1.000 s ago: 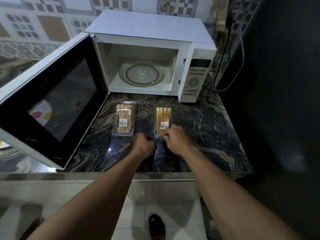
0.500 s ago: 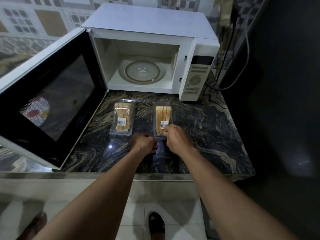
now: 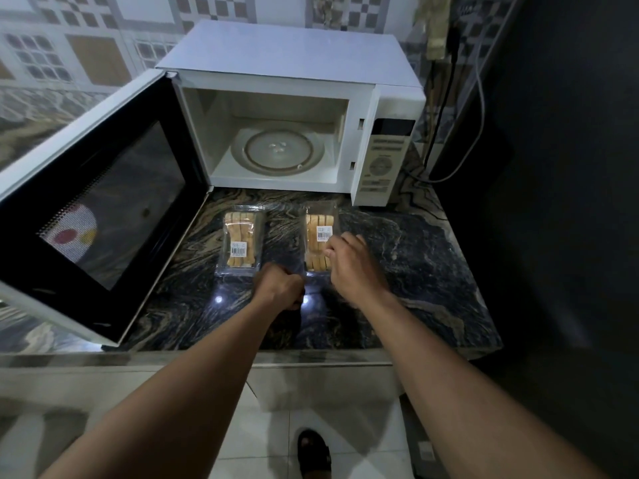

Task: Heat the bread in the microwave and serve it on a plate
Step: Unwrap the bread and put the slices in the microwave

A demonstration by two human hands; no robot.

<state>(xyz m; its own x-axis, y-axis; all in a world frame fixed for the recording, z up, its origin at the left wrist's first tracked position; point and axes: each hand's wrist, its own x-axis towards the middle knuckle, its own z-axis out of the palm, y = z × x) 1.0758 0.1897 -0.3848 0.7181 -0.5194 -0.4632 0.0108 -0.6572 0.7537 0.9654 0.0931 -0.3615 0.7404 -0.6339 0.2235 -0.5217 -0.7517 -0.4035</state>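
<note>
Together, the left hand (image 3: 281,286) fists round the near wrapper end of the right bread packet (image 3: 318,225), and the right hand (image 3: 350,263) pinches its top with curled fingers. It lies on the marble counter (image 3: 415,271) before the open microwave (image 3: 287,60).

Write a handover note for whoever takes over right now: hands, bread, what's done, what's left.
Hands: the left hand is curled at the near end of the right bread pack and seems to pinch its wrapper. The right hand has its fingers curled on top of that pack.
Things: that pack and the left bread pack lie flat on the counter in front of the microwave.
Done: the door is open, with nothing on the turntable.
Left: open the pack, load the bread, heat it and serve it. No plate is in view.
</note>
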